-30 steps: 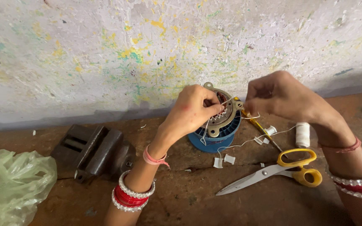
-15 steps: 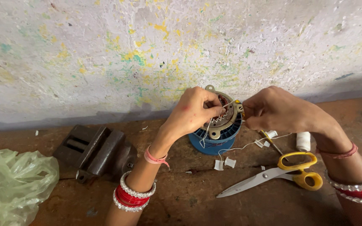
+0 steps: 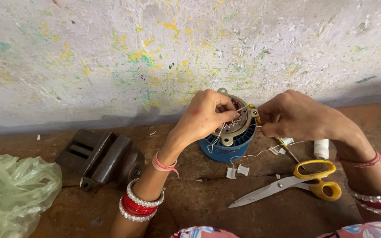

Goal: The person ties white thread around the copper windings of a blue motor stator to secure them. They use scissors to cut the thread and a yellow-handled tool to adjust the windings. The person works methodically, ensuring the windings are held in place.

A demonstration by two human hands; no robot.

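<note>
We are steadying the heavy, rigid motor stator (image 3: 231,134) by its rim with our left hand (image 3: 203,115) — right hand (image 3: 294,115) fingers pinching thin, limp white thread (image 3: 261,154).

Brown bench (image 3: 190,207), vise (image 3: 100,158), scissors (image 3: 289,183), green bag (image 3: 12,194), thread spool (image 3: 321,149)

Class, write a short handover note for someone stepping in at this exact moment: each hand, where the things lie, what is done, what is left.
Left hand: fingers on the winding of the motor stator.
Right hand: pinching white thread at the stator's rim.
Thread spool, yellow-handled scissors and white scraps lie to the right, metal vise and plastic bag to the left.
Done: some lacing shows.
Left: cannot tell how much.
</note>
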